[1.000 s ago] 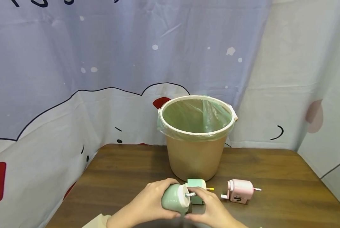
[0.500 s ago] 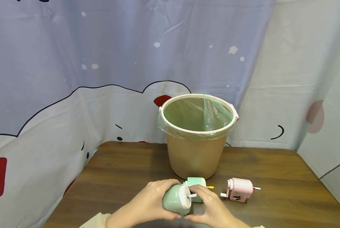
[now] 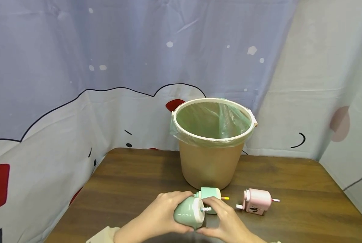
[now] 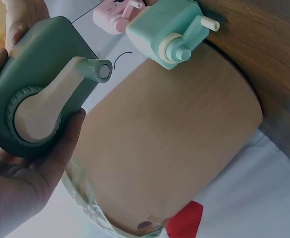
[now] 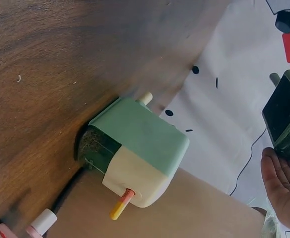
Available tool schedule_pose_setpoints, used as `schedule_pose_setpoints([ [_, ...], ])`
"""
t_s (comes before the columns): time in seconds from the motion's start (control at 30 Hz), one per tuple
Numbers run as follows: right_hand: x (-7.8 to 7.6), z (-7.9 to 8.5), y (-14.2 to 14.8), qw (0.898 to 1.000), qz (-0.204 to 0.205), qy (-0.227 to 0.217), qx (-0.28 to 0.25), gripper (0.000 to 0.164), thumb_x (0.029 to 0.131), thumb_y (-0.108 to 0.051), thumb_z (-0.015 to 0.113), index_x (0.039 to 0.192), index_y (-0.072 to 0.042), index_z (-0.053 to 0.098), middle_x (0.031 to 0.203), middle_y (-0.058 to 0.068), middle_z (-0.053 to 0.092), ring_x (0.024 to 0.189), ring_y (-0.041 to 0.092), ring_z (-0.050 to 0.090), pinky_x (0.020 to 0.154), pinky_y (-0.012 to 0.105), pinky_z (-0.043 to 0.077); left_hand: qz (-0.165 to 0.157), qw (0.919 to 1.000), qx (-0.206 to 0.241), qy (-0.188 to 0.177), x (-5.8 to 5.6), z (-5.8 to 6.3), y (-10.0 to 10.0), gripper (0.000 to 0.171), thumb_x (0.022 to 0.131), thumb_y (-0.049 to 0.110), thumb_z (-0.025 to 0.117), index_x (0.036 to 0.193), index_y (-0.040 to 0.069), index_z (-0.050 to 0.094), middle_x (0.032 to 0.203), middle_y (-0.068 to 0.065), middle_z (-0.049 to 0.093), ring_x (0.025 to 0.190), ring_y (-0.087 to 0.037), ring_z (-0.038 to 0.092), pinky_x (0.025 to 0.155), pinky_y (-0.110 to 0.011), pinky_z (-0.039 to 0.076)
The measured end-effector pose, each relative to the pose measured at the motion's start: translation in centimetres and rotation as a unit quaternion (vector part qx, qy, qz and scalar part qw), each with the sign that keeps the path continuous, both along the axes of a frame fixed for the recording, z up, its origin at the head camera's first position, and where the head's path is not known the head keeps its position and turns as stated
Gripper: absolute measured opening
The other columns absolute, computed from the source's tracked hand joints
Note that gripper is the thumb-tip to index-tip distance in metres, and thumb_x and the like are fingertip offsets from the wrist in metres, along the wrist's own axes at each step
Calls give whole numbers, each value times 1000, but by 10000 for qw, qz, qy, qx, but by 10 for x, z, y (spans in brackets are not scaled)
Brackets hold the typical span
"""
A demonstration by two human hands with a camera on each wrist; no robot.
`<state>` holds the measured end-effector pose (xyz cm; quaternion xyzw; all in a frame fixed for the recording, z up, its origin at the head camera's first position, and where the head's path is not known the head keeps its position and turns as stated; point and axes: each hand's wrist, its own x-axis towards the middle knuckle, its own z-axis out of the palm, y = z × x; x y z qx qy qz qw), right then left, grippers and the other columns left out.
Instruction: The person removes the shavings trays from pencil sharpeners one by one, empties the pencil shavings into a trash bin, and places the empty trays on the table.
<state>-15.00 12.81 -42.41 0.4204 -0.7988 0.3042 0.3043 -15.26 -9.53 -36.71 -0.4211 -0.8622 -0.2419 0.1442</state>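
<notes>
A sage-green crank pencil sharpener point(image 3: 187, 213) with a pale front is held tilted above the table's near side. A patterned pencil point(image 3: 206, 209) sticks out of its front. My left hand point(image 3: 159, 214) grips the sharpener's body from the left, its crank point(image 4: 50, 104) showing in the left wrist view. My right hand point(image 3: 229, 219) curves thumb and forefinger round the front end. In the right wrist view the sharpener's dark, see-through part point(image 5: 283, 111) shows, with my fingers under it. Just behind stands a mint-green sharpener point(image 3: 209, 192) with a yellow pencil point(image 3: 225, 198) in it.
A tan bin point(image 3: 211, 165) with a green plastic liner point(image 3: 181, 135) stands at the back of the wooden table point(image 3: 132, 179). To the right is a pink pencil sharpener point(image 3: 258, 200) with a pencil in it. A printed curtain point(image 3: 132, 50) hangs behind.
The head view has shifted slightly, so the bin and the sharpeners on the table appear a little higher. Both hands keep their hold on the sage-green sharpener, which has turned very slightly.
</notes>
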Motion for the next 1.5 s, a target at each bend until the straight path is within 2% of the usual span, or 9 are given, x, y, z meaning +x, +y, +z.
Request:
schedule_pose_setpoints([
  [0.1, 0, 0, 2, 10000, 93, -8, 29, 59, 73, -42, 77, 114, -5, 57, 106, 4, 63, 93, 16, 62, 93, 10, 40, 17, 10000, 20, 19, 1, -1, 0, 68, 57, 35, 87, 114, 8, 60, 98, 4, 68, 83, -3, 61, 72, -16, 49],
  [0.33, -1, -3, 5, 9993, 360, 78, 83, 58, 75, -42, 76, 114, -4, 58, 106, 5, 63, 95, 16, 61, 91, 13, 43, -335, 9994, -57, -101, -1, -2, -2, 68, 57, 33, 88, 114, 9, 59, 99, 5, 67, 84, -1, 59, 74, -12, 47],
  [0.43, -2, -4, 4, 9991, 369, 199, 36, 59, 75, -41, 77, 114, -2, 58, 104, 7, 63, 93, 17, 61, 90, 14, 43, -346, 9993, -120, -63, -2, -1, -2, 69, 57, 33, 88, 115, 9, 59, 100, 5, 68, 85, -2, 60, 74, -14, 48],
  [0.6, -4, -2, 3, 9997, 207, -47, 73, 60, 73, -43, 77, 115, -5, 57, 108, 2, 62, 96, 15, 61, 93, 12, 41, -143, 9996, -213, -73, -3, 1, -2, 71, 57, 32, 88, 118, 9, 59, 106, 3, 68, 91, -7, 63, 76, -20, 51],
  [0.77, -6, 1, 2, 9998, 138, -142, 57, 62, 72, -43, 77, 116, -4, 57, 111, 3, 62, 98, 17, 62, 95, 11, 40, 156, 9996, -17, -217, -1, 2, -3, 69, 57, 32, 89, 117, 13, 60, 105, 5, 68, 89, -5, 63, 73, -24, 51],
  [1.07, -6, 6, 7, 9982, 363, -461, -135, 61, 71, -36, 80, 117, -4, 57, 109, 6, 63, 97, 15, 62, 92, 9, 40, 257, 9992, -3, -314, 1, 3, -14, 71, 55, 31, 89, 117, 14, 60, 106, 6, 68, 91, -5, 63, 75, -27, 51],
  [1.5, -9, 0, 9, 9967, 464, -613, -242, 67, 64, -24, 86, 119, -2, 55, 111, 8, 62, 98, 16, 62, 93, 10, 40, 388, 9983, -149, -416, 0, 2, -15, 70, 57, 31, 89, 118, 16, 59, 106, 6, 67, 92, -5, 62, 75, -30, 51],
])
